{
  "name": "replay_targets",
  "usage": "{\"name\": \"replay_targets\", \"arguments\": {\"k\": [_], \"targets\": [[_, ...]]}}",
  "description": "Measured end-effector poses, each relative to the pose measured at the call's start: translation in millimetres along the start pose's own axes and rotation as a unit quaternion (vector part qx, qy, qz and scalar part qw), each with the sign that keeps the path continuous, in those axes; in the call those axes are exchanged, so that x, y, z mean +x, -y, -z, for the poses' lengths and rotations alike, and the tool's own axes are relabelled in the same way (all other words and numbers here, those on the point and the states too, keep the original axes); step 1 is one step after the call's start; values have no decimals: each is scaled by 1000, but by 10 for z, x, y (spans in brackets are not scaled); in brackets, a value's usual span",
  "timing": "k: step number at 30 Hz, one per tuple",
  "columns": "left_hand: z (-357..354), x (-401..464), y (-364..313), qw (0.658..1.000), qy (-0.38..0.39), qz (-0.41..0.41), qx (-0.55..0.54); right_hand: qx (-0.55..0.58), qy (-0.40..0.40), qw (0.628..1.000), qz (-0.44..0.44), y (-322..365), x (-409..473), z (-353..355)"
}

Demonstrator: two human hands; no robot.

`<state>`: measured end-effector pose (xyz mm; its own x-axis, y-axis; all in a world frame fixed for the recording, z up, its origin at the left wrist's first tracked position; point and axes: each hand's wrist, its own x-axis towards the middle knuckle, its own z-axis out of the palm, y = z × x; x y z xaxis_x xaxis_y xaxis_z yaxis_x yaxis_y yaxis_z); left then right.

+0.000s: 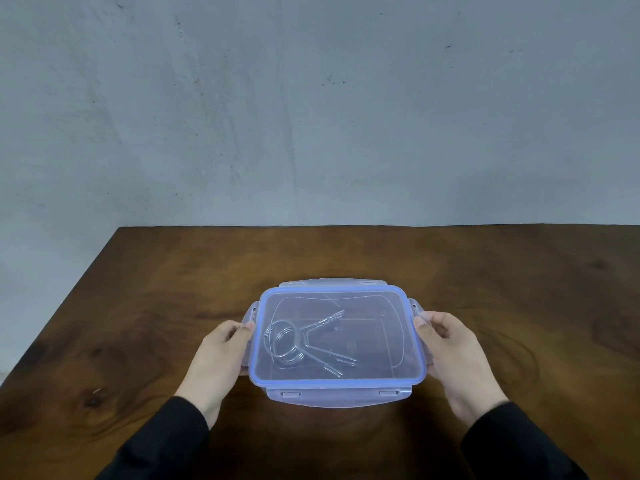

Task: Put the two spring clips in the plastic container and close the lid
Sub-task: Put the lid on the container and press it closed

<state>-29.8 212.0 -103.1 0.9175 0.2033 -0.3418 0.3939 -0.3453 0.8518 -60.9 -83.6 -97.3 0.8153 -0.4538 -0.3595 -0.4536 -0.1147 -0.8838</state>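
A clear plastic container (381, 341) with a blue-rimmed lid (336, 289) on top sits on the table in front of me. Through the lid I see the metal spring clips (294, 341) lying together inside, coils at the left, arms pointing right. My left hand (221, 358) grips the container's left side, thumb on the left latch flap. My right hand (450, 348) grips the right side, thumb on the right latch flap. The front and back latch flaps stick outward.
The dark wooden table (173, 306) runs to a grey wall behind; its left edge slants toward me. Black sleeves cover both forearms.
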Motion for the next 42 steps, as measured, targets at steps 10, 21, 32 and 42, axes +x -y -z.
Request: {"name": "replay_targets", "arguments": {"k": [10, 21, 32, 42], "targets": [[-6, -3, -45, 999, -28, -42, 15, -8, 12, 1000, 11, 20, 48, -28], [43, 27, 56, 1000, 8, 1, -17, -25, 12, 1000, 7, 17, 38, -19], [-112, -201, 130, 991, 17, -99, 85, -165, -12, 977, 131, -161, -82, -126], [-211, -263, 157, 990, 64, -77, -101, -97, 19, 987, 124, -191, -79, -180]]}}
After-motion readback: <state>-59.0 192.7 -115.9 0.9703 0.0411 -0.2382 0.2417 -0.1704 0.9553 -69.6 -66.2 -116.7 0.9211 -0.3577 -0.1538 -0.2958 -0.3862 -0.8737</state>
